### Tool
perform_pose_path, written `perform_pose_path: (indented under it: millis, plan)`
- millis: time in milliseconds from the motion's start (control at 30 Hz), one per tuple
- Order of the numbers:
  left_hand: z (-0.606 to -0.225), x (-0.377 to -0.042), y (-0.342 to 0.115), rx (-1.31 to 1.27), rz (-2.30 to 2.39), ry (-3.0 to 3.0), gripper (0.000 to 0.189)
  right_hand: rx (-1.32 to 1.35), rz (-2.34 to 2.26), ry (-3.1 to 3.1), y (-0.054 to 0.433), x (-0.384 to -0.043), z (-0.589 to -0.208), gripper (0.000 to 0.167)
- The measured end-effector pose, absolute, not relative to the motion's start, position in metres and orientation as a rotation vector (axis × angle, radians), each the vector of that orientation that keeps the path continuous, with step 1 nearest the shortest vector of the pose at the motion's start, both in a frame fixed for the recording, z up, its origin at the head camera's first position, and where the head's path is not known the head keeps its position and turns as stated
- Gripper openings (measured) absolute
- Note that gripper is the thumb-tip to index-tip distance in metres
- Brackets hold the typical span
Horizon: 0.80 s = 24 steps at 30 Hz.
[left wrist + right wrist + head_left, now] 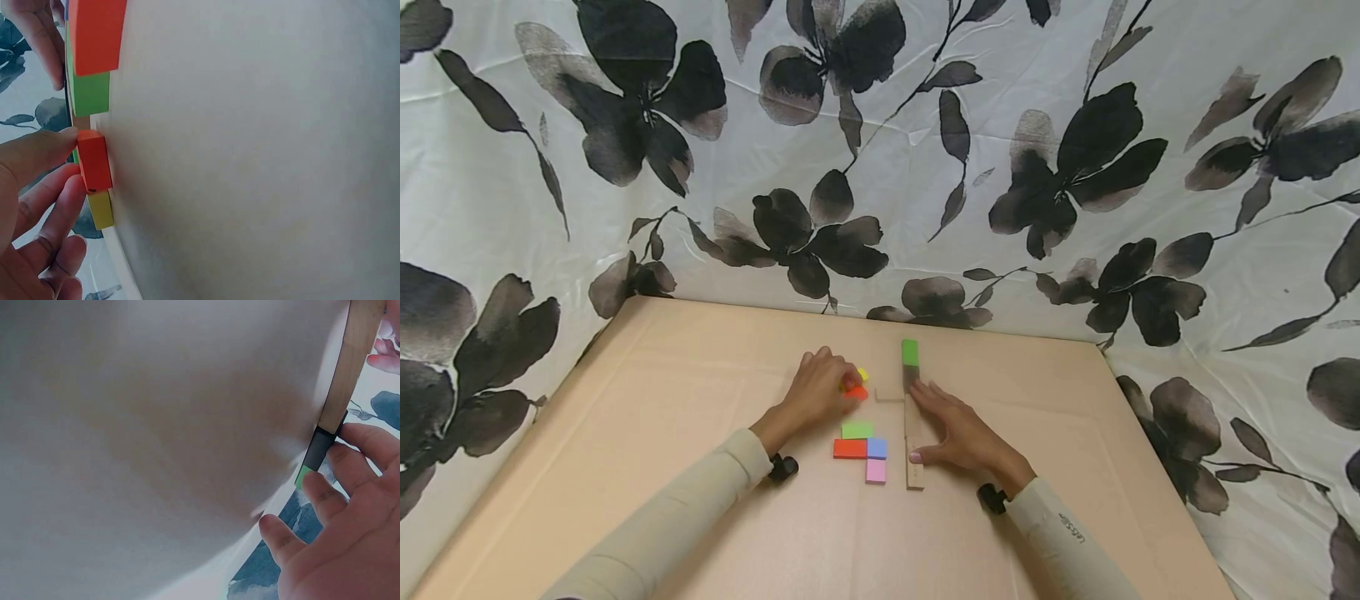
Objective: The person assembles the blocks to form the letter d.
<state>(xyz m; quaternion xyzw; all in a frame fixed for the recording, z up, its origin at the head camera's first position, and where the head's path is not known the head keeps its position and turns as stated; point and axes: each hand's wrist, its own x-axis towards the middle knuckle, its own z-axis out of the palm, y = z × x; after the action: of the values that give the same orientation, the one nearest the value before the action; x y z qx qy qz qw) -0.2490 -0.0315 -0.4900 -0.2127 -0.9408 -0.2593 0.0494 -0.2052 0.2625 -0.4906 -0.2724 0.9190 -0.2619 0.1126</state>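
Note:
My left hand [822,387] pinches a small orange-red block [94,160] between thumb and fingers. A yellow block [101,210] lies right beside it. My right hand [958,433] rests along the right side of a long row of plain wooden blocks [914,475]. Its fingers lie by the black block [320,447] toward the row's far end, and its thumb touches the wood lower down. A green block [910,352] caps that far end. Between the hands sit a light green block [857,430], a red block [850,448], a blue block [876,448] and a pink block [876,472], joined edge to edge.
A thin wooden piece [890,395] juts left from the row. The tan tabletop [1030,383] ends at a far edge, against a white cloth [940,183] printed with dark flowers, which also hangs at both sides.

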Motion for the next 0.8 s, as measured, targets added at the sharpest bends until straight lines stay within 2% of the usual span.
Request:
perform_pose_path:
  millis: [367,800]
  plan:
    - [-0.4892,-0.2481,-0.0241,-0.737,-0.804,-2.863,0.019,-0.797,-0.784,2.684,0.2636,-0.2064,-0.4888,0.111]
    - [-0.4899,-0.2509,-0.0220,-0.709,-0.781,-2.885,0.020,-0.805,-0.784,2.686,0.2633,-0.2066,-0.4880,0.111]
